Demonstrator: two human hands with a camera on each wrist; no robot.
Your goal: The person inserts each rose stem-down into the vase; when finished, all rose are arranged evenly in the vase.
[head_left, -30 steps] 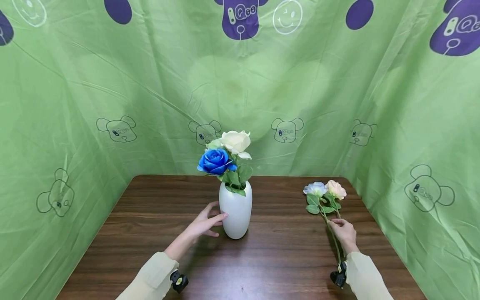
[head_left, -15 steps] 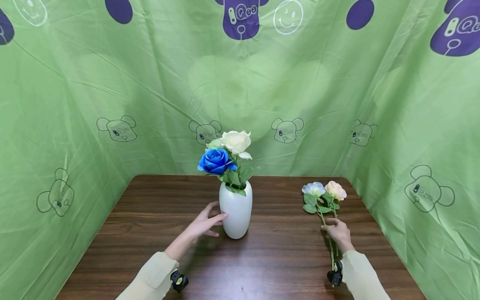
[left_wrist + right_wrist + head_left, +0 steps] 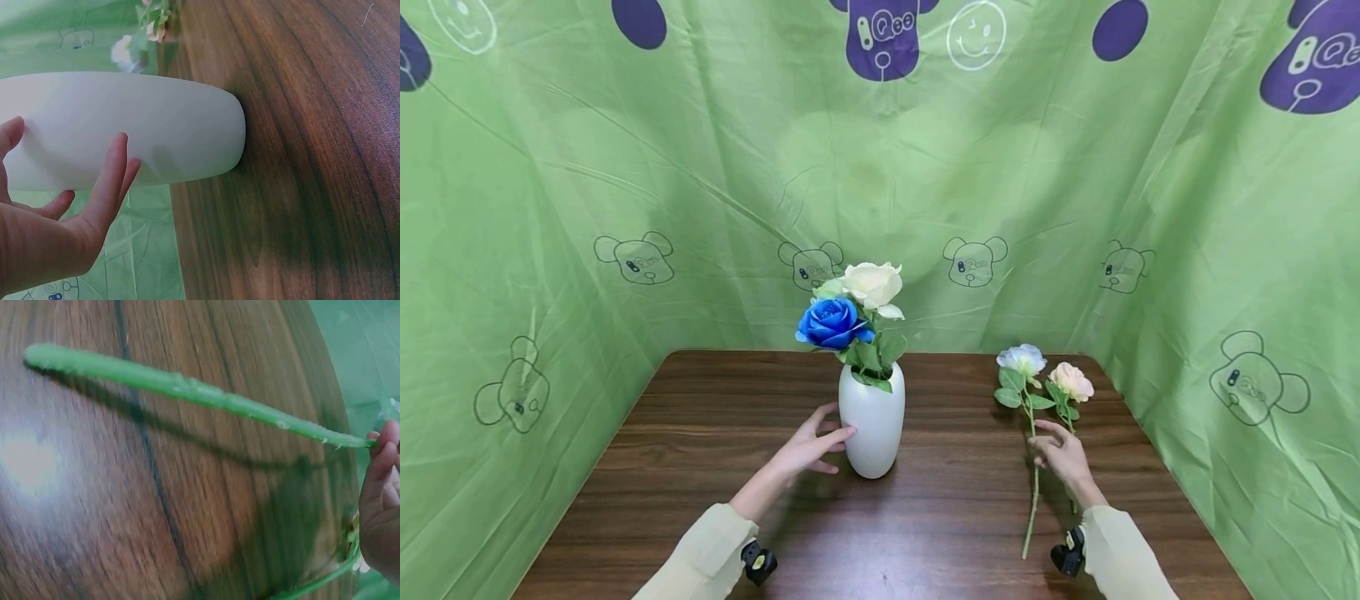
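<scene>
A white vase (image 3: 872,425) stands upright on the table, holding a blue rose (image 3: 831,323) and a white rose (image 3: 872,285). My left hand (image 3: 805,448) touches the vase's left side, fingers spread and fairly straight; the left wrist view shows the fingertips against its smooth wall. On the right, my right hand (image 3: 1063,460) pinches the green stem of a pale blue flower (image 3: 1022,361) between thumb and fingers. In the right wrist view the bare stem (image 3: 206,394) slants across with its shadow below. A pale peach flower (image 3: 1071,382) lies beside the right hand, its stem partly hidden.
The dark brown wooden table (image 3: 737,392) is enclosed by a green printed curtain (image 3: 880,167) at the back and sides. A black wrist camera (image 3: 758,563) sits at the left cuff, another black wrist camera (image 3: 1067,552) at the right.
My right hand has moved left with the pale blue flower, drawing it away from the peach flower, which has stayed. The left hand and vase have kept their places.
</scene>
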